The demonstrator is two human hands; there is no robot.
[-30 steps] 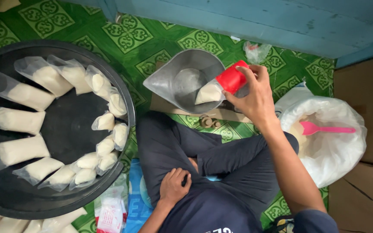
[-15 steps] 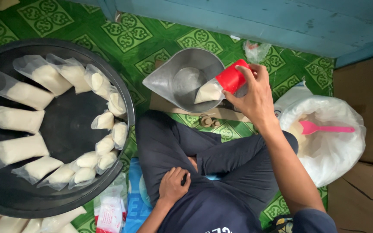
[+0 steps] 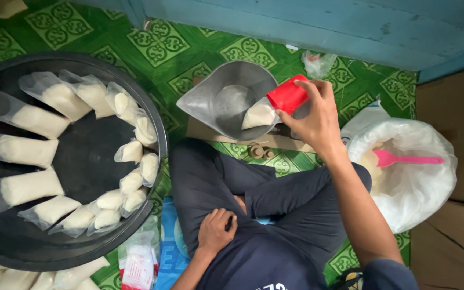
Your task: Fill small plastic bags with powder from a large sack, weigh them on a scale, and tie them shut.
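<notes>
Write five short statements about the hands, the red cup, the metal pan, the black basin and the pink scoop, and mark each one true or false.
1. The right hand holds a red cup tilted at the mouth of a small clear bag lying in the metal pan. True.
2. The left hand grips the pink scoop. False: it rests on the person's lap; the scoop lies in the large white sack.
3. Filled bags ring the inside of the black basin. True.
4. The metal pan is heaped full of powder. False: only the small bag lies in it.
5. The floor mat is plain red. False: it is green and patterned.
</notes>
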